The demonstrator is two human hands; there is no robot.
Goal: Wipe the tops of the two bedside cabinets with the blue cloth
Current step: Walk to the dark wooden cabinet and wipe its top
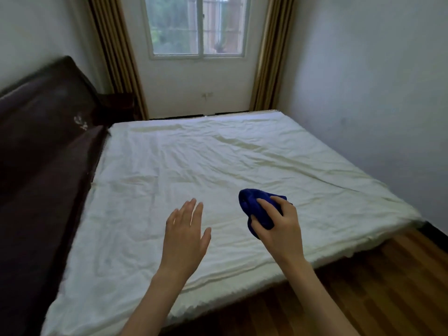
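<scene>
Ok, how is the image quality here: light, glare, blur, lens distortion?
Head view: soft daylight from the window, no hard shadows or glare on the bed; the headboard edge looks smeared, likely motion blur; the curtains lean from wide-angle distortion; the left hand, right hand and cloth are fairly sharp.

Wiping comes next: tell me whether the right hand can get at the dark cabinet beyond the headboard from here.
Probably not. The right hand, gripping the cloth, is over the near side of the bed, which stretches between it and the cabinet.
</scene>
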